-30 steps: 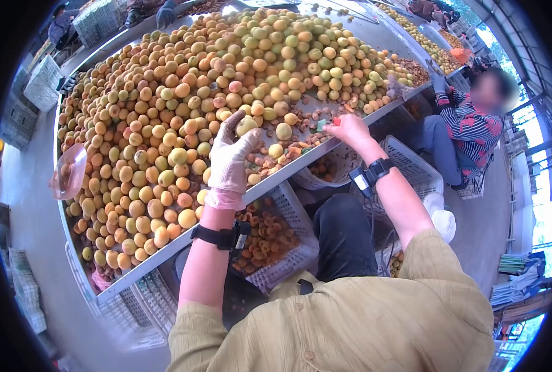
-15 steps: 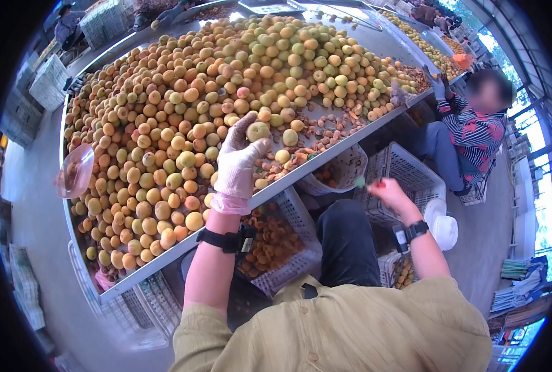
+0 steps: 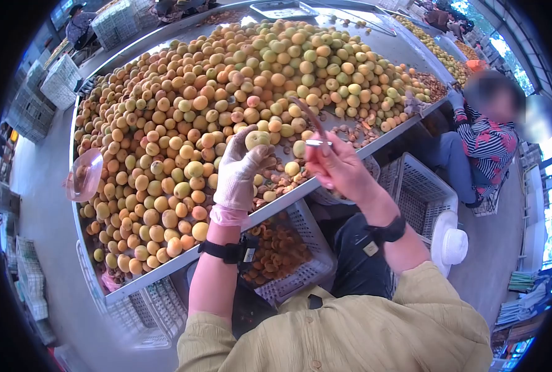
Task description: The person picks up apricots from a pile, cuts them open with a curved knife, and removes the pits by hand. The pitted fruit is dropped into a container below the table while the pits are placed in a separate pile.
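Note:
Wearing a pale glove, my left hand [image 3: 242, 168] holds a yellow-green fruit [image 3: 257, 141] between thumb and fingers above the table's near edge. My bare right hand [image 3: 344, 166] is just to its right, closed on a curved brownish tool [image 3: 313, 118] with a shiny metal part near the fingers. The tool's tip points up and left over the fruit pile [image 3: 183, 118]; it does not touch the held fruit. Cut pieces and peels [image 3: 350, 132] lie beside the hands on the metal table [image 3: 270, 209].
A crate of cut fruit [image 3: 282, 251] stands under the table edge, with an empty crate [image 3: 421, 192] to the right. A seated person [image 3: 490, 146] in a striped top is beyond it. A white hat [image 3: 452, 242] and a pink clear bowl [image 3: 85, 175] are also visible.
My right hand has risen from below the table edge to beside my left hand, and the curved tool now shows in it. My left hand still holds the fruit. The view has shifted slightly.

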Tool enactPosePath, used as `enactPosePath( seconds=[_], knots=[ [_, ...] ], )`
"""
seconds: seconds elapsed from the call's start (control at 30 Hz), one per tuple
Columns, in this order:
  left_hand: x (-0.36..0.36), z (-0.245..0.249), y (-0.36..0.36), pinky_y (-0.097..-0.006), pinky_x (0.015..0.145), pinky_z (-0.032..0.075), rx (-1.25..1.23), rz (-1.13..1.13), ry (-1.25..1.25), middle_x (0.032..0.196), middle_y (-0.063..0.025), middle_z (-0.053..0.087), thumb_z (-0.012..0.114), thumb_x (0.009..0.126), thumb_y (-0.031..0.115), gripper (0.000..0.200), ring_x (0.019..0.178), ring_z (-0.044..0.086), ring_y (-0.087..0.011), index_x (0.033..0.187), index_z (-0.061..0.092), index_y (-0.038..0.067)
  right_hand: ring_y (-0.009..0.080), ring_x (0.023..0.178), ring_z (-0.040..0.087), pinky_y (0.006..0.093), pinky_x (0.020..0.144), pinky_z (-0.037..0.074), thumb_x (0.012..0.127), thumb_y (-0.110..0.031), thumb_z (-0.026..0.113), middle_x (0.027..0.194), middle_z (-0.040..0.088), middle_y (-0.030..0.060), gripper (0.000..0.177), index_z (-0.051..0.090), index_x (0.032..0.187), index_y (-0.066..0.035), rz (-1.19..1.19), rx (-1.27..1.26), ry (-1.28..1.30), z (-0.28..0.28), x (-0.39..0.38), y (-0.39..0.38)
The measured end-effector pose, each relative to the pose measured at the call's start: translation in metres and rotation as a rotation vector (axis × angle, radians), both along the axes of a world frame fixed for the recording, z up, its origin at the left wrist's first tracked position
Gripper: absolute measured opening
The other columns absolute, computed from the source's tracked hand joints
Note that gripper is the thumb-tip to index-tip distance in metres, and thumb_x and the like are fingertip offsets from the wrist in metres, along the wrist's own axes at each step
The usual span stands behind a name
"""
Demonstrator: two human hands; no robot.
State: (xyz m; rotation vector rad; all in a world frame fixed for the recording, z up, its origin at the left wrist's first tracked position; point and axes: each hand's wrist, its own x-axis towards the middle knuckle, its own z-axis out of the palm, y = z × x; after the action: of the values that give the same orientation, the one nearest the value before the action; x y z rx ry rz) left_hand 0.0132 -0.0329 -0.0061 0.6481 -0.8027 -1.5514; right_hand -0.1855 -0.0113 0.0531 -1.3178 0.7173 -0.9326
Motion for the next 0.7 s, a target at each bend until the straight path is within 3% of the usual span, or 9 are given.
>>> enactPosePath(
  seconds=[0.13, 0.23, 0.3, 0.37, 0.47, 0.63, 0.7],
  knots=[
    [0.005, -0.005, -0.008, -0.0263, 0.082, 0.051, -0.012, 0.095, -0.009, 0.113, -0.009, 0.056, 0.068, 0.084, 0.013, 0.049, 0.097, 0.059, -0.0157, 0.126, 0.046, -0.002, 0.0001, 0.054, 0.036, 0.0154, 0.046, 0.03, 0.098, -0.036, 0.048, 0.065, 0.039, -0.0074, 0.031, 0.05, 0.099, -0.006, 0.065, 0.082, -0.217, -0.003, 0.048, -0.017],
    [0.012, -0.005, -0.012, -0.0283, 0.082, 0.053, 0.03, 0.109, -0.068, 0.113, -0.0087, 0.055, 0.068, 0.083, 0.013, 0.05, 0.101, 0.057, -0.0162, 0.125, 0.046, -0.001, 0.0009, 0.057, 0.037, 0.0163, 0.049, 0.031, 0.097, -0.04, 0.048, 0.066, 0.041, -0.0071, 0.036, 0.052, 0.098, -0.004, 0.027, 0.102, -0.118, -0.029, 0.05, -0.029],
    [0.013, -0.001, -0.011, -0.0289, 0.084, 0.051, 0.043, 0.084, -0.063, 0.11, -0.0079, 0.056, 0.07, 0.083, 0.02, 0.052, 0.098, 0.059, -0.0177, 0.125, 0.046, 0.0, 0.0016, 0.061, 0.04, 0.0174, 0.052, 0.032, 0.095, -0.046, 0.049, 0.068, 0.044, -0.0061, 0.042, 0.053, 0.096, -0.004, -0.051, 0.107, 0.084, -0.05, 0.043, -0.034],
    [0.014, -0.003, -0.013, -0.0301, 0.085, 0.051, 0.054, 0.081, -0.071, 0.111, -0.0084, 0.056, 0.07, 0.083, 0.02, 0.051, 0.099, 0.059, -0.0183, 0.124, 0.047, 0.0, 0.0028, 0.062, 0.043, 0.0185, 0.055, 0.035, 0.093, -0.051, 0.051, 0.069, 0.047, -0.0055, 0.048, 0.055, 0.092, -0.004, -0.073, 0.125, 0.095, -0.069, 0.04, -0.037],
    [0.015, -0.005, -0.015, -0.0296, 0.088, 0.05, 0.06, 0.07, -0.08, 0.113, -0.0102, 0.057, 0.068, 0.082, 0.01, 0.048, 0.104, 0.058, -0.0177, 0.123, 0.048, -0.003, 0.0039, 0.061, 0.046, 0.0199, 0.055, 0.038, 0.09, -0.053, 0.054, 0.068, 0.05, -0.0049, 0.05, 0.056, 0.091, -0.003, -0.106, 0.086, 0.239, -0.077, 0.034, -0.042],
    [0.011, -0.012, -0.017, -0.0279, 0.09, 0.047, 0.035, 0.099, -0.155, 0.112, -0.0095, 0.058, 0.07, 0.081, 0.011, 0.048, 0.104, 0.057, -0.0162, 0.123, 0.049, -0.003, 0.0083, 0.055, 0.053, 0.025, 0.051, 0.042, 0.087, -0.059, 0.054, 0.057, 0.054, 0.0017, 0.059, 0.059, 0.09, -0.001, -0.165, -0.158, 0.54, -0.087, 0.02, -0.05],
    [0.012, -0.013, -0.017, -0.0274, 0.091, 0.047, 0.034, 0.112, -0.187, 0.112, -0.0092, 0.058, 0.07, 0.081, 0.011, 0.048, 0.103, 0.057, -0.0156, 0.122, 0.05, -0.003, 0.0099, 0.055, 0.054, 0.026, 0.052, 0.042, 0.087, -0.06, 0.053, 0.056, 0.053, 0.0027, 0.06, 0.06, 0.089, 0.0, -0.173, -0.177, 0.541, -0.087, 0.018, -0.05]
  ],
)
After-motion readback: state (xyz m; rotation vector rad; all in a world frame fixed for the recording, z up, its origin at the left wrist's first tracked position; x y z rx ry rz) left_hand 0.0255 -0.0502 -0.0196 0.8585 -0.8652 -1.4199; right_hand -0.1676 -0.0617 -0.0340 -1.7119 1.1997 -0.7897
